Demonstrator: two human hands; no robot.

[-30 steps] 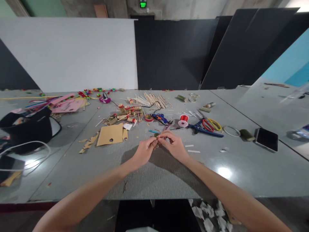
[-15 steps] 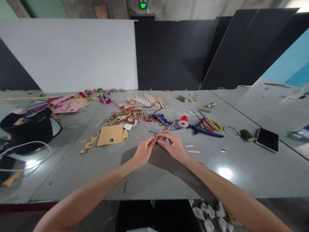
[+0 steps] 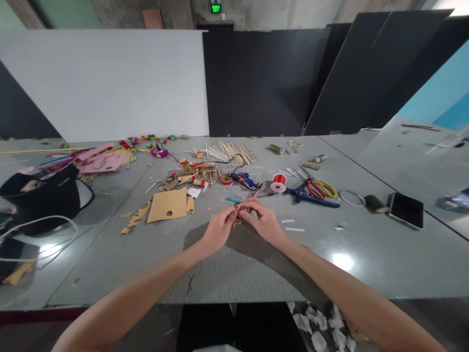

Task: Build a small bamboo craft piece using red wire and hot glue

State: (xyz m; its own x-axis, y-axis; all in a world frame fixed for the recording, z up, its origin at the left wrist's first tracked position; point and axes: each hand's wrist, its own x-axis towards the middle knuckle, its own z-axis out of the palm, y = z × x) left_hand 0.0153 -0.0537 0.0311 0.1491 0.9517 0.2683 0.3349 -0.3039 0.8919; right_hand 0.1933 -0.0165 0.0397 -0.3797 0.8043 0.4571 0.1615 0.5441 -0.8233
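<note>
My left hand and my right hand meet over the middle of the grey table, fingertips pinched together around something small. A bit of reddish-orange shows between the fingers; its kind is hidden. Just beyond the hands lie a blue stick and a blue glue gun. A spool of red wire stands to the right of it. To the left is a piece of brown cardboard with a hole. Two white strips lie right of my right hand.
Bamboo pieces with red bands are piled left of the glue gun, with wooden sticks behind. Right are blue-handled pliers, red and yellow scissors, a ring and a phone-like device. A black bag stands left.
Both hands stay pinched together in the same place, with hardly any movement. The camera view has shifted very slightly.
</note>
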